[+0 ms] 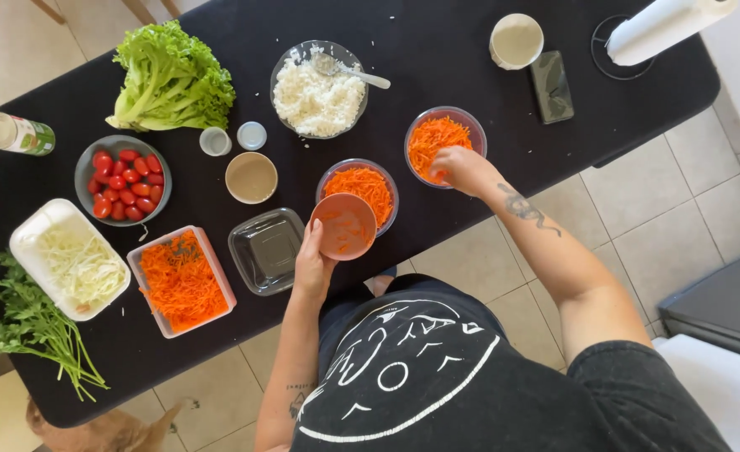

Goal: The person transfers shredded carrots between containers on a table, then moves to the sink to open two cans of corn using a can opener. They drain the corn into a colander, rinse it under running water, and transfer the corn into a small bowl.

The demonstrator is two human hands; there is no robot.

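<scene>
Left hand (313, 266) gripped the orange bowl (344, 226), tilted at frame centre; right hand (462, 167) fingers pinched grated carrot in the glass bowl (445, 138) right of centre, apparently for portioning

On the black table (437, 59), the round glass bowl of white rice (318, 90) sits at twelve o'clock. The head of green lettuce (171, 79) lies at ten, with the grey bowl of red cherry tomatoes (123, 180) just before it. The two glass bowls of shredded carrot (447, 138) (368, 186) stand side by side at centre, and the white paper towel roll (669, 27) is at two.
</scene>
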